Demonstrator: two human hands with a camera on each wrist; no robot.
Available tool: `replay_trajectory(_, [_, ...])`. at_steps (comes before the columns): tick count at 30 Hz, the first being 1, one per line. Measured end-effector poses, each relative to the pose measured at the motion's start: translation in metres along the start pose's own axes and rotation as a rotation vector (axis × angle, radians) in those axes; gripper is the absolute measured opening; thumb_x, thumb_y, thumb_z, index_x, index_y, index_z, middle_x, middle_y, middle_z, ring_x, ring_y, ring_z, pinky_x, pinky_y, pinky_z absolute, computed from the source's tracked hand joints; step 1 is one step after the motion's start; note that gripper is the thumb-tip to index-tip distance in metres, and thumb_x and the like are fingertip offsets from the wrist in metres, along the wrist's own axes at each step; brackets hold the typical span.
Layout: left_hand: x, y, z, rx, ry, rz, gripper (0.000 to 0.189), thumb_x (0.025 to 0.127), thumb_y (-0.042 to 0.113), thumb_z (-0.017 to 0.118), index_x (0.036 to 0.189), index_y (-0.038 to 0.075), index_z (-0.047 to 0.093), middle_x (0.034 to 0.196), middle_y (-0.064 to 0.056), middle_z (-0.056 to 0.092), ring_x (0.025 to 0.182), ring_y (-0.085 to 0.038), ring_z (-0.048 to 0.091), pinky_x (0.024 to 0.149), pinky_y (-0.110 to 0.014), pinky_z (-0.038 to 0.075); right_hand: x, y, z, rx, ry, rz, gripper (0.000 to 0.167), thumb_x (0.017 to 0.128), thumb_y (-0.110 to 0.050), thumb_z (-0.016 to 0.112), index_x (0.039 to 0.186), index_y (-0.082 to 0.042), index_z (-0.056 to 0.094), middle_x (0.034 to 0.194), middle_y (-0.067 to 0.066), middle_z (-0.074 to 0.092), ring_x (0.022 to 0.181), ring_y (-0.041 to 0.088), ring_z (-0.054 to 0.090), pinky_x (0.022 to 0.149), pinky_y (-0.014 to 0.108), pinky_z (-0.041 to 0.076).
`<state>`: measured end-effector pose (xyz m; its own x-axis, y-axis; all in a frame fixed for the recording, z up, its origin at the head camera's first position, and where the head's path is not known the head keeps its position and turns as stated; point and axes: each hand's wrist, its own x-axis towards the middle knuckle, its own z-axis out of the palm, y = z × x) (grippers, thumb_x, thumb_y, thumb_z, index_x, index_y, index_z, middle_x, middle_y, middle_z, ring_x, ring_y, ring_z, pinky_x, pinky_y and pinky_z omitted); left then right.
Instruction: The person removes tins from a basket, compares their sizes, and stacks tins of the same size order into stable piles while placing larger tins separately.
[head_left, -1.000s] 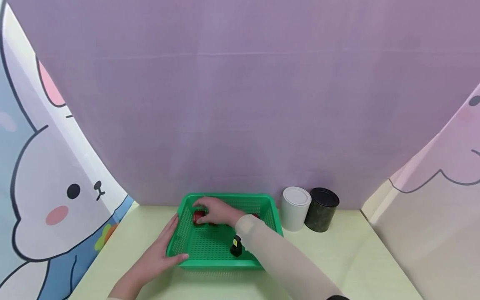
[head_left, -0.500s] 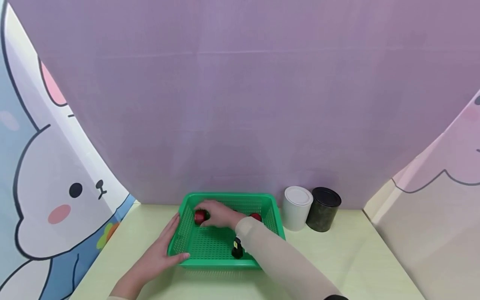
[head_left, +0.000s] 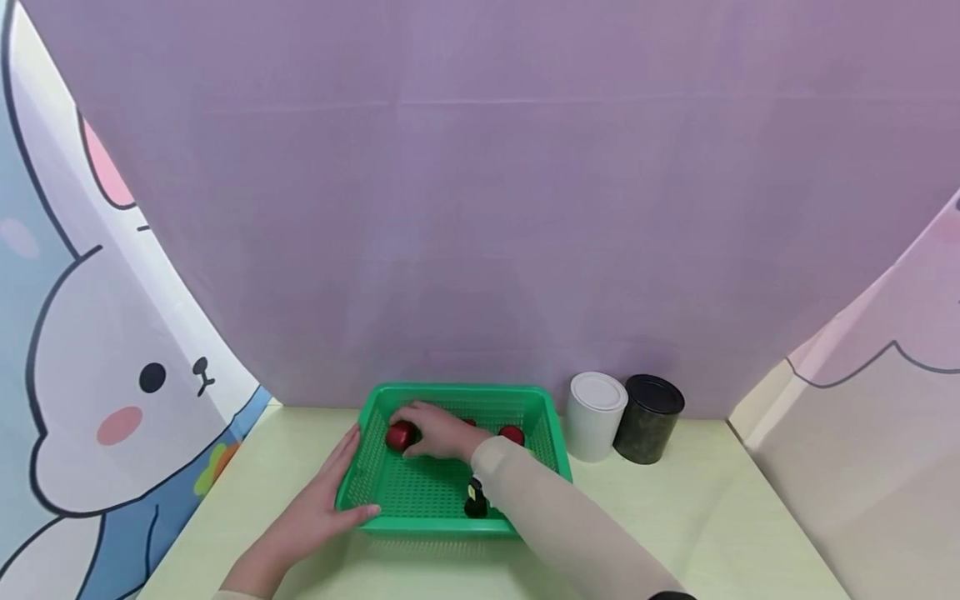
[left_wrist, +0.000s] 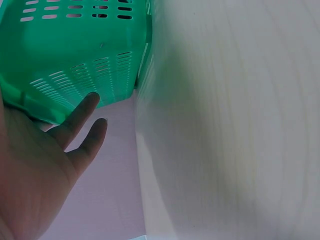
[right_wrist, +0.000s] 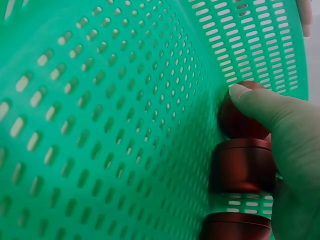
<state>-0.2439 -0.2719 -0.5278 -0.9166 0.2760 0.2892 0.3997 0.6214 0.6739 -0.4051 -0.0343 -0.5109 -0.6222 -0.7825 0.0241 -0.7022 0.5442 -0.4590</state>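
Note:
A green perforated basket (head_left: 420, 527) stands on the table. My left hand (head_left: 318, 512) rests at its left front corner, fairly straight fingers along the outer side and thumb at the front rim; in the left wrist view two fingertips (left_wrist: 92, 100) are spread beside the wall. Inside the basket, my right hand (head_left: 442, 429) holds a dark red, shiny round tin (head_left: 400, 437) at the back left by thumb and fingers. In the right wrist view the thumb lies over that tin (right_wrist: 240, 117), with a second red tin (right_wrist: 242, 167) and a third red tin (right_wrist: 235, 227) lined up beside it.
Another red tin (head_left: 512, 434) sits at the basket's right, partly behind the right sleeve (head_left: 555, 508). Right of the basket stand a white lidded canister (head_left: 595, 421) and a black lidded canister (head_left: 647, 425). A purple curtain (head_left: 480, 208) hangs behind the table.
My right hand's thumb has shifted slightly right and toward me, and more of the red tin shows. The red tin at the right has come into fuller view. My left hand has stayed put.

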Motion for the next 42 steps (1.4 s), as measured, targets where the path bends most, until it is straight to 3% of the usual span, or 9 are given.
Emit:
replay_trajectory(15, [0.001,0.003,-0.001,0.013,0.000,-0.007,0.115,0.096,0.041,0.087,0.178,0.007,0.014,0.185,-0.015,0.010,0.164,-0.053,0.020,0.118,-0.075,0.032,0.000,0.006,0.001,0.097,-0.006,-0.010,0.045,0.101,-0.021,0.085,0.136,-0.021,0.056,0.122,-0.009,0.061,0.101,0.005,0.059,0.081,0.023,0.054])
replay_trajectory(24, [0.002,0.004,-0.001,0.011,-0.010,-0.019,0.115,0.097,0.042,0.087,0.178,0.008,0.013,0.185,-0.017,0.010,0.164,-0.053,0.019,0.118,-0.074,0.032,-0.001,0.007,-0.001,0.158,0.016,-0.017,0.043,0.101,-0.017,0.084,0.132,-0.021,0.055,0.119,-0.010,0.061,0.097,0.006,0.060,0.077,0.024,0.054])
replay_trajectory(34, [0.000,0.004,0.000,-0.006,-0.001,0.003,0.115,0.096,0.037,0.088,0.177,0.003,0.015,0.185,-0.017,0.011,0.163,-0.055,0.020,0.117,-0.077,0.032,0.000,0.005,-0.007,0.309,0.074,-0.004,0.042,0.101,-0.011,0.082,0.130,-0.018,0.051,0.114,-0.005,0.062,0.087,0.012,0.061,0.069,0.028,0.055])
replay_trajectory(38, [0.001,0.004,0.000,-0.005,0.001,0.004,0.115,0.096,0.037,0.088,0.177,0.003,0.015,0.185,-0.017,0.010,0.163,-0.056,0.019,0.118,-0.077,0.031,-0.002,0.003,-0.015,0.364,0.111,0.003,0.044,0.101,-0.013,0.082,0.133,-0.018,0.052,0.117,-0.004,0.065,0.091,0.013,0.065,0.072,0.029,0.057])
replay_trajectory(42, [0.001,0.003,-0.001,-0.010,-0.005,-0.020,0.115,0.096,0.039,0.088,0.177,0.005,0.015,0.185,-0.016,0.010,0.164,-0.055,0.018,0.118,-0.077,0.030,-0.007,-0.002,-0.028,0.453,0.185,-0.001,0.046,0.101,-0.016,0.083,0.136,-0.021,0.055,0.125,-0.002,0.066,0.107,0.016,0.067,0.080,0.032,0.060])
